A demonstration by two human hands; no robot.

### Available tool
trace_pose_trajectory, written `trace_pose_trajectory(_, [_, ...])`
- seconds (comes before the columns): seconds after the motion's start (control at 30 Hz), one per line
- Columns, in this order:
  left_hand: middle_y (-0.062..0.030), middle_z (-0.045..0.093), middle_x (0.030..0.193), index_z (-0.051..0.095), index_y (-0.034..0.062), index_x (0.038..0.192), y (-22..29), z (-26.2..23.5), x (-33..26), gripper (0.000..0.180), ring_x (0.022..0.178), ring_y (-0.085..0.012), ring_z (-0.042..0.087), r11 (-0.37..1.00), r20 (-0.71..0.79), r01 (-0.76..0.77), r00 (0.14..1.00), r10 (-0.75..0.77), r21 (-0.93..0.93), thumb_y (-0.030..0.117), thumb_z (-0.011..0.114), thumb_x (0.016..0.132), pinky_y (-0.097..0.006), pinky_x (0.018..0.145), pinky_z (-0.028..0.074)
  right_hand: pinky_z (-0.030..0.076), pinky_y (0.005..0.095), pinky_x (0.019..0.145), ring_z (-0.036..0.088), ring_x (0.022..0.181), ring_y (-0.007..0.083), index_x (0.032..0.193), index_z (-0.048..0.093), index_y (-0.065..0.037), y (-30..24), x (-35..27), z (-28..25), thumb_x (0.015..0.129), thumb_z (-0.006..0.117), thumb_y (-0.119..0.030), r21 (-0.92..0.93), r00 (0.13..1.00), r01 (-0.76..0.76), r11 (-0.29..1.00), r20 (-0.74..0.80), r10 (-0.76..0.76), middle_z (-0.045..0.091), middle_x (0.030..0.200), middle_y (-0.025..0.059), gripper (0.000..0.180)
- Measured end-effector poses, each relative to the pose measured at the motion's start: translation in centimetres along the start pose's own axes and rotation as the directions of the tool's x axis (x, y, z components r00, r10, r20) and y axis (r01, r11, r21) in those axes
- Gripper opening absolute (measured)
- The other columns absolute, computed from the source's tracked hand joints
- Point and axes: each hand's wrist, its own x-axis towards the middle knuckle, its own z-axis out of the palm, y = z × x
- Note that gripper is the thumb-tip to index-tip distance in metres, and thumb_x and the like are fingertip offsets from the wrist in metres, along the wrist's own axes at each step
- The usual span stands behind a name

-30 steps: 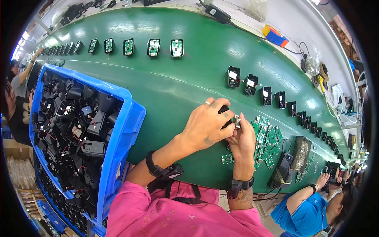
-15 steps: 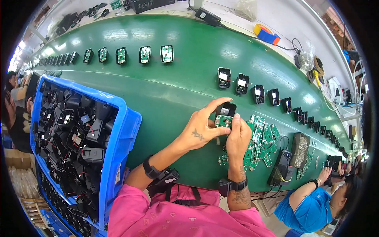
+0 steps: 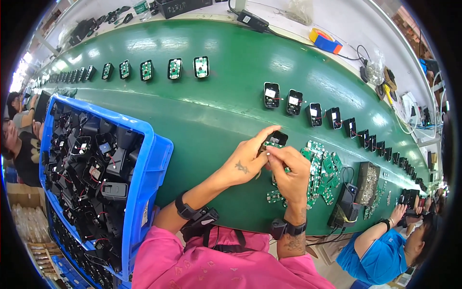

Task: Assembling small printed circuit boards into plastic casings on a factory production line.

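My left hand (image 3: 244,161) is wrapped round a small open black plastic housing (image 3: 280,137) above the green bench. A green circuit board (image 3: 274,144) sits tilted at the housing's near end, partly hidden by my fingers. My right hand (image 3: 291,173) is closed in a pinch right at the board's edge. Something small and pale shows by its fingertips, too small to name. Beside and under my right hand lies a loose pile of green circuit boards (image 3: 321,173).
A blue crate (image 3: 149,164) full of black housings stands at the left. One row of housings with boards (image 3: 201,67) runs far left; another with white parts and red wires (image 3: 271,95) curves right. A black power device (image 3: 344,207) lies right, near a co-worker in blue (image 3: 375,253).
My right hand has turned from pressing its thumb on the board to a pinch at the board's edge. The housing has tipped and sits slightly lower, with the board now seen more edge-on.
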Motion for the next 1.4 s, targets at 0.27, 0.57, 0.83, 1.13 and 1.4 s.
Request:
trace_pose_trajectory(0.27, [-0.0097, 0.067, 0.089, 0.039, 0.0132, 0.148, -0.2, 0.5, 0.0, 0.057, 0.07, -0.0125, 0.065, 0.998, 0.052, -0.063, 0.997, 0.063, -0.014, 0.003, 0.051, 0.093, -0.029, 0.055, 0.053, 0.049, 0.0234, 0.055, 0.063, 0.064, 0.0117, 0.098, 0.069, 0.005, -0.3, -0.1, -0.4, 0.091, 0.065, 0.0, 0.271, 0.967, -0.254, 0.929, 0.083, 0.24, 0.066, 0.083, 0.0088, 0.01])
trace_pose_trajectory(0.57, [-0.0085, 0.063, 0.118, 0.044, 0.0064, 0.145, 0.7, 0.9, -0.5, 0.055, 0.084, -0.0064, 0.06, 0.975, -0.194, -0.219, 0.959, 0.207, -0.04, -0.005, 0.052, 0.092, -0.021, 0.061, 0.05, 0.041, 0.0215, 0.05, 0.055, 0.056, 0.0074, 0.091, 0.068, 0.004, -0.4, -0.4, 0.4, 0.09, 0.067, -0.002, 0.026, 0.982, -0.104, 0.994, -0.158, 0.106, 0.062, 0.073, 0.0045, 0.006])
trace_pose_trajectory(0.83, [-0.0126, 0.064, 0.118, 0.053, 0.01, 0.141, 0.5, -0.2, -0.3, 0.057, 0.078, -0.0133, 0.06, 0.927, -0.128, -0.346, 0.923, 0.364, 0.144, -0.005, 0.054, 0.086, -0.028, 0.067, 0.051, 0.041, 0.0231, 0.051, 0.056, 0.056, 0.0094, 0.084, 0.067, 0.003, -0.6, -0.1, -0.4, 0.086, 0.069, -0.002, -0.024, 0.993, -0.115, 0.993, -0.012, 0.114, 0.062, 0.069, 0.0058, 0.006])
trace_pose_trajectory(1.13, [-0.0146, 0.064, 0.122, 0.057, 0.0097, 0.138, 1.1, -1.1, -0.2, 0.059, 0.088, -0.0185, 0.062, 0.864, 0.006, -0.429, 0.896, 0.443, 0.265, -0.007, 0.054, 0.081, -0.029, 0.072, 0.05, 0.043, 0.0228, 0.052, 0.057, 0.056, 0.0088, 0.081, 0.066, 0.003, -0.8, -0.1, -0.9, 0.083, 0.069, 0.001, 0.023, 0.989, -0.14, 0.99, 0.055, 0.139, 0.062, 0.068, 0.0049, 0.004])
trace_pose_trajectory(1.4, [-0.016, 0.066, 0.114, 0.056, 0.0118, 0.138, 1.0, -1.3, -0.3, 0.062, 0.075, -0.0239, 0.06, 0.816, 0.043, -0.492, 0.862, 0.505, 0.304, -0.007, 0.053, 0.079, -0.032, 0.065, 0.049, 0.042, 0.0231, 0.051, 0.056, 0.056, 0.0083, 0.078, 0.066, 0.004, -1.0, -0.2, -0.9, 0.081, 0.069, 0.002, 0.075, 0.982, -0.183, 0.98, 0.055, 0.18, 0.061, 0.065, 0.0043, 0.004])
